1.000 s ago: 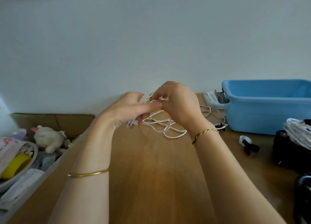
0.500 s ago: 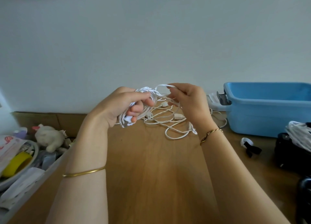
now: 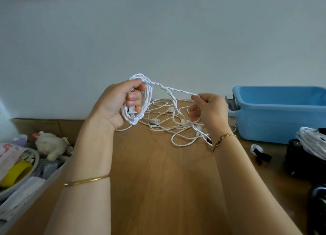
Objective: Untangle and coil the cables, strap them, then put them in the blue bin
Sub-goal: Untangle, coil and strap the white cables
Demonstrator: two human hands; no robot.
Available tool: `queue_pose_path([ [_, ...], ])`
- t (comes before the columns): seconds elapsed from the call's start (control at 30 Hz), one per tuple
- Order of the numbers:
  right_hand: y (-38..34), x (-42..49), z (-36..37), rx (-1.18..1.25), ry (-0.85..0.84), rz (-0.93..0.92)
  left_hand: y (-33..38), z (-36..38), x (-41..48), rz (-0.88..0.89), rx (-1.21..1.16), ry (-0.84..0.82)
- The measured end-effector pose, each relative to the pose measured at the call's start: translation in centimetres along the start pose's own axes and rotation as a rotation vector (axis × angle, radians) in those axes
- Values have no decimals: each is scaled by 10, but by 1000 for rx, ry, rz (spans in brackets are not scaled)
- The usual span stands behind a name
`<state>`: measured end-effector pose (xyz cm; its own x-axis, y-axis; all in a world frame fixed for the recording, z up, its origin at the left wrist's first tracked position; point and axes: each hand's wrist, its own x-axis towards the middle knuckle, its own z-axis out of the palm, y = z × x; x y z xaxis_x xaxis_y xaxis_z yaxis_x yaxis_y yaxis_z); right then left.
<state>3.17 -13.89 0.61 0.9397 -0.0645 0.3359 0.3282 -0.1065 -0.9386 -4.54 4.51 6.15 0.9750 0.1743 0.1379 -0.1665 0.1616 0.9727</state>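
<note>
— What is the tabletop made of?
— Wood, smooth, with visible grain and a soft sheen.
— And the twisted white cable?
— It looks matt and braided, almost cloth-like. The thin cords look like smooth plastic.
— The blue bin?
— Smooth plastic, faintly glossy. Its grey latch could be metal or plastic; I cannot tell.
— The bangle?
— Shiny gold-coloured metal. The plush toy is fuzzy.
</note>
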Motion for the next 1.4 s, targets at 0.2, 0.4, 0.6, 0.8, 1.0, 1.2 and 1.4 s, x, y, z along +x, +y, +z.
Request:
queue_pose_path([
  [0.2, 3, 7, -9, -124, -35, -54, -13, 10, 5, 115, 242, 112],
  [0.4, -11, 2, -15, 193, -137, -52, -18, 19, 5, 183, 395, 123],
  [0.6, -28, -1, -16, 495, -213, -116, -23, 21, 6, 191, 473, 80],
  [0.8, -33, -2, -8, 679, -320, -143, -24, 23, 8, 183, 489, 88],
  [1.0, -32, -5, -2, 836, -453, 4, -25, 24, 10, 185, 477, 123],
  [1.2, -10, -1, 1, 200, -267, 75, -28, 20, 10, 150, 611, 147],
  [1.4, -17, -6, 12, 89, -262, -149, -30, 12, 9, 76, 876, 105],
])
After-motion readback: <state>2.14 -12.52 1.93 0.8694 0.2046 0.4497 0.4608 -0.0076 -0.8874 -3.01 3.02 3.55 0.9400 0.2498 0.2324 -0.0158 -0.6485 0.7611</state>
